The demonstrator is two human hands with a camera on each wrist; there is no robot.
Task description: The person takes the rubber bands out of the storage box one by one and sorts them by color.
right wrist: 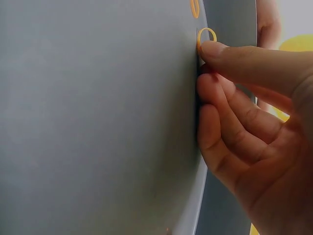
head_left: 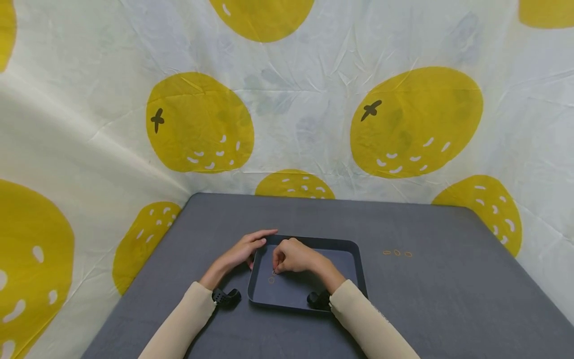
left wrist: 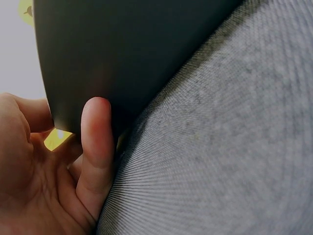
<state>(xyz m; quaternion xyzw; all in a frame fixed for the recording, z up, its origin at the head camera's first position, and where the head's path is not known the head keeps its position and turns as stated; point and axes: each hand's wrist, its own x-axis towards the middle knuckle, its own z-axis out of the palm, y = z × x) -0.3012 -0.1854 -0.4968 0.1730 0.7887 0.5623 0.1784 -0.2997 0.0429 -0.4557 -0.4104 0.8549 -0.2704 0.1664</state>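
A dark shallow tray (head_left: pixel 309 305) lies on the table. My left hand (head_left: pixel 242 250) rests against its far left corner, fingers fairly straight along the rim. In the left wrist view, one digit (left wrist: pixel 97 129) presses on the tray's outer wall (left wrist: pixel 132 49). Over the tray's left part, my right hand (head_left: pixel 293 256) pinches a small orange rubber band (right wrist: pixel 207 33) between thumb and finger, low at the tray floor. Its remaining fingers curl in beside the thumb. A second orange rubber band (head_left: pixel 271 280) lies on the tray floor close by.
Three more orange loops (head_left: pixel 397 253) lie in a row on the grey cloth-covered table (head_left: pixel 430 289), right of the tray. A white curtain (head_left: pixel 305 129) printed with yellow fruit hangs behind the table and along its sides. Both wrists wear black camera mounts (head_left: pixel 227 298).
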